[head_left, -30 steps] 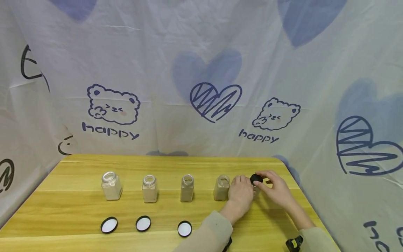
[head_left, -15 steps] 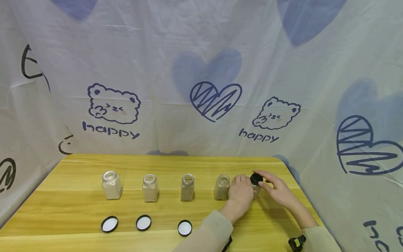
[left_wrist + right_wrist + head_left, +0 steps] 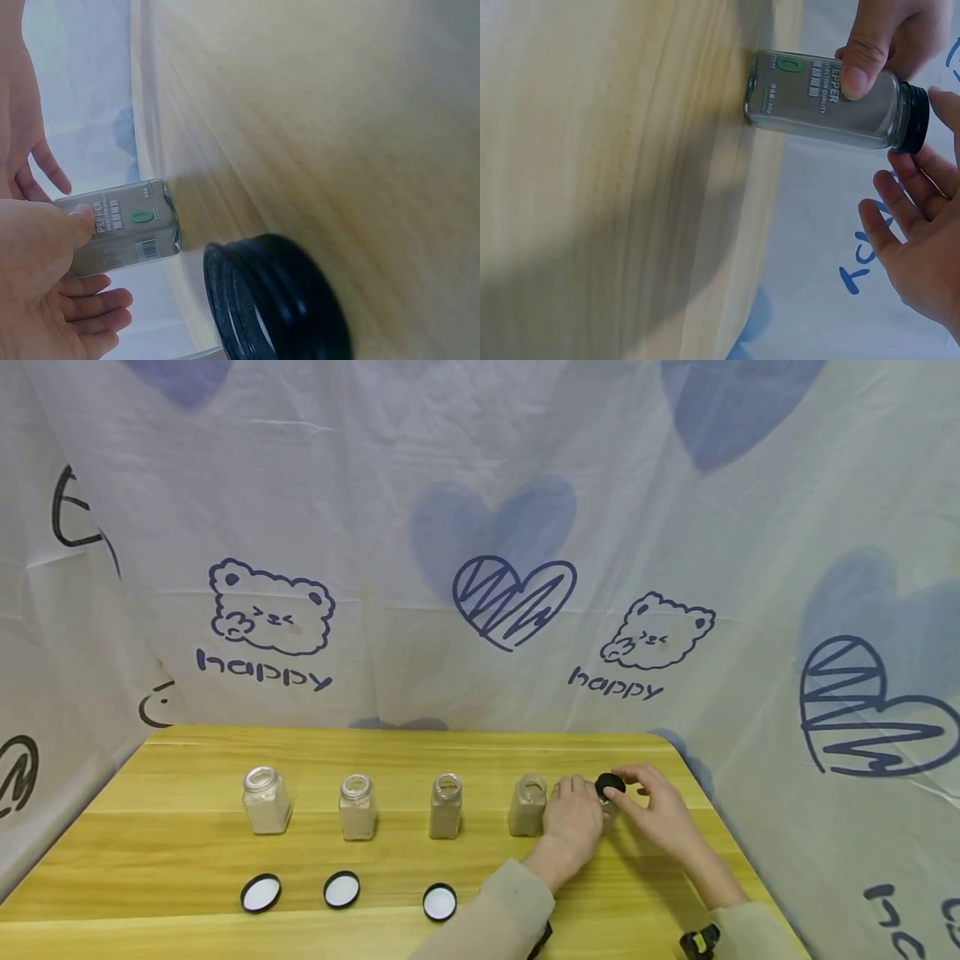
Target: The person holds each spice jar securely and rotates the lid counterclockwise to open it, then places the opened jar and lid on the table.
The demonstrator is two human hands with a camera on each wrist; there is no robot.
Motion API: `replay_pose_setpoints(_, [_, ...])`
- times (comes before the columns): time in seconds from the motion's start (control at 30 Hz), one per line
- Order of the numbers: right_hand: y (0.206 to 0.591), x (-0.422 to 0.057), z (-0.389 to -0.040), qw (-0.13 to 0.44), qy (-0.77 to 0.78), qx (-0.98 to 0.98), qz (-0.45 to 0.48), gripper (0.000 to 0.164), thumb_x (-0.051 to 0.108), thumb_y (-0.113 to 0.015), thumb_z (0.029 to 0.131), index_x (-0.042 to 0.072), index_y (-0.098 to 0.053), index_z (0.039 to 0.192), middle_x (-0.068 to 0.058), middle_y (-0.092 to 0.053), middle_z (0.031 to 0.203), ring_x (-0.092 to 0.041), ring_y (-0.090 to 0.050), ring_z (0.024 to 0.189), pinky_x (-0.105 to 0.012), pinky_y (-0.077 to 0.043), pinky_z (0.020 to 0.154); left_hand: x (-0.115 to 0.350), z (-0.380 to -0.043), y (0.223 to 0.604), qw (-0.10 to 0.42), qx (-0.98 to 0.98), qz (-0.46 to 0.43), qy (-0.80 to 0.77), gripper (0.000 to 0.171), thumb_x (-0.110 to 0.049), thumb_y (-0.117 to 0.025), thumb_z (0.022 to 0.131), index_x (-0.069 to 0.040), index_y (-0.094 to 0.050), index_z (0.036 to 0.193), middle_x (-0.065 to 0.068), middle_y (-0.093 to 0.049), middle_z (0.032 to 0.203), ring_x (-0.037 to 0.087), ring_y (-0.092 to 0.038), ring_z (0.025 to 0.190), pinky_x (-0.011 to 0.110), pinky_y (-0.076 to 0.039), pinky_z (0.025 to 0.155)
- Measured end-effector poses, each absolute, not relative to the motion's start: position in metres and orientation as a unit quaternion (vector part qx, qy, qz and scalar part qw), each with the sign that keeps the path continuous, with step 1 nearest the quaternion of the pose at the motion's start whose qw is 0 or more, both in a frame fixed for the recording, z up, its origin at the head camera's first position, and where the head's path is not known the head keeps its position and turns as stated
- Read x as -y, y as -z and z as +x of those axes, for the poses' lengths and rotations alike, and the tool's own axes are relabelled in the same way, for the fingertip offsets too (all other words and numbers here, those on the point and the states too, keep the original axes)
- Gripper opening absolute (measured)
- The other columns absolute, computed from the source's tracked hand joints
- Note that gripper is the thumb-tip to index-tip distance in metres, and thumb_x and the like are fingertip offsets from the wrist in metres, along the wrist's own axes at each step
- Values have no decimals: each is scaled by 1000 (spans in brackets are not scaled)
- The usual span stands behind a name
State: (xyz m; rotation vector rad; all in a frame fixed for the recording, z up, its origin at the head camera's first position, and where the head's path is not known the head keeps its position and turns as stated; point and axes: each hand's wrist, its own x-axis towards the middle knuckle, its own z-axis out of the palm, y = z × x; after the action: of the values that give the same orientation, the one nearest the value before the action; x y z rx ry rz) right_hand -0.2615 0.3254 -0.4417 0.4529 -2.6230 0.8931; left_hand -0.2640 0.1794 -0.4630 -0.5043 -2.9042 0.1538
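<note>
My left hand (image 3: 573, 820) grips a square glass pepper jar (image 3: 832, 97) filled with grey-brown powder, its thumb across the printed label. The jar stands on the table at the right end of a row. On its mouth sits a black lid (image 3: 915, 118), and my right hand (image 3: 660, 806) pinches that lid between thumb and fingers, the other fingers spread below it in the right wrist view. In the left wrist view, the left hand (image 3: 45, 262) partly hides the jar's upper end, and a loose black lid (image 3: 277, 300) lies close to the camera.
Left of the hands stand several uncapped jars of powder: one beside the left hand (image 3: 527, 807), then others (image 3: 446, 810) (image 3: 357, 810) (image 3: 267, 806). In front lie upturned black lids (image 3: 439, 902) (image 3: 342, 890) (image 3: 261, 893). A printed curtain (image 3: 390, 527) hangs behind the wooden table (image 3: 187, 860).
My right hand has shifted its fingers around the lid, opening out half a second ago and now pinching it again. My left hand and the jars have stayed in place.
</note>
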Motion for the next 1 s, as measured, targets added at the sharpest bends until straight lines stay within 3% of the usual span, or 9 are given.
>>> replay_pose_setpoints(0.23, [443,-325,-261,171,-312,919,169,37,28,-64,91,5,-61,120,-9,-61,113,-26,-56,102,-50,-50,83,-180,-263,463,90,980,-172,-53,58,-56,-36,95,-12,-47,132,1,-49,111,14,-45,101,25,-41,97])
replay_pose_setpoints(0.67, [440,-326,-260,131,-328,905,236,34,7,-51,98,3,-54,131,-16,-55,129,-34,-51,118,-51,-49,86,-179,-263,462,81,980,-174,-52,57,-56,-33,96,-14,-48,131,0,-49,111,14,-45,102,25,-42,97])
replay_pose_setpoints(0.83, [440,-326,-258,117,-341,907,219,37,14,-49,99,4,-50,136,-15,-52,134,-35,-49,120,-53,-46,90,-179,-263,463,81,980,-174,-53,57,-56,-33,96,-14,-48,131,0,-49,110,14,-45,101,25,-42,96])
replay_pose_setpoints(1.0, [440,-324,-257,143,-349,909,178,39,24,-54,98,7,-51,133,-14,-53,130,-33,-50,114,-56,-44,91,-178,-263,462,87,980,-173,-52,56,-56,-34,96,-14,-49,129,0,-49,109,14,-45,100,25,-42,96])
